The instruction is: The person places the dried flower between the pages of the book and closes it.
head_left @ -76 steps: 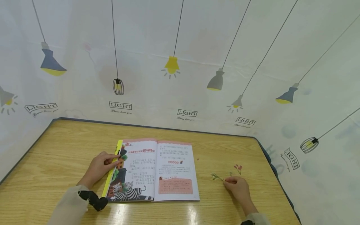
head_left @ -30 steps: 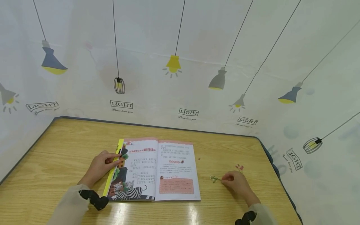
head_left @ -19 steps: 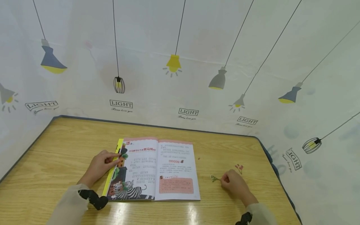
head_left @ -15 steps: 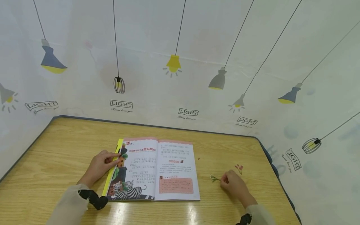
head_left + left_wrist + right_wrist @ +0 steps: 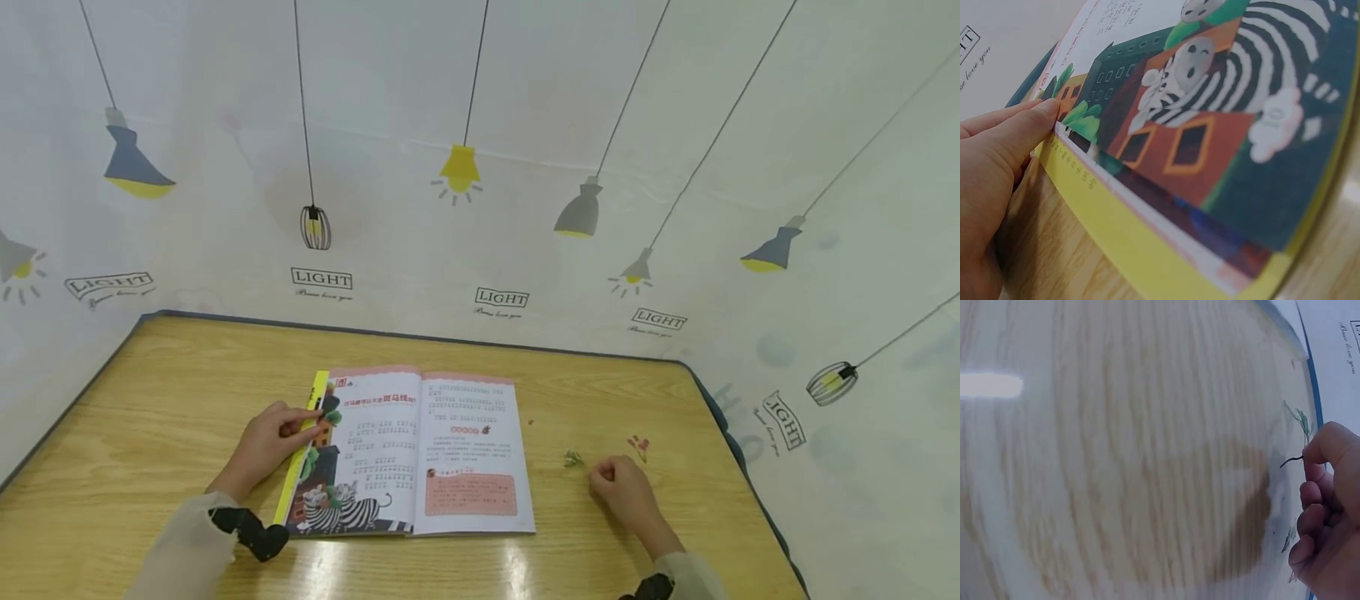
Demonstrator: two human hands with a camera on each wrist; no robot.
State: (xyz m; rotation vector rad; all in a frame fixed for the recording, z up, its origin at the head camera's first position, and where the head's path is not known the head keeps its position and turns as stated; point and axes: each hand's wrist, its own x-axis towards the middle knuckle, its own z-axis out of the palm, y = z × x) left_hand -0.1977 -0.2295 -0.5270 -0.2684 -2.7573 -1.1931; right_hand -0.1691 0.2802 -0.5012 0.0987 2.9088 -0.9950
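An open picture book (image 5: pixel 378 446) lies on the wooden table, with zebras printed on its left page. My left hand (image 5: pixel 258 442) pinches the book's left edge; in the left wrist view, its thumb and finger meet over the page border. Right of the book, my right hand (image 5: pixel 628 498) pinches the thin stem of a small pale flower sprig (image 5: pixel 572 458) between thumb and forefinger. The dark stem end sticks out from the pinch in the right wrist view, with green leaves (image 5: pixel 1302 422) beyond. A red flower sprig (image 5: pixel 639 447) lies just past this hand.
A tiny red bit (image 5: pixel 531 422) lies between the book and the sprigs. The wooden table (image 5: pixel 202 367) has a dark blue edge, and behind it hangs a pale curtain (image 5: pixel 390 208) printed with lamps.
My right hand has shifted slightly, and the pale sprig's head has turned a little up and away from the person. The left hand and the book stay in place.
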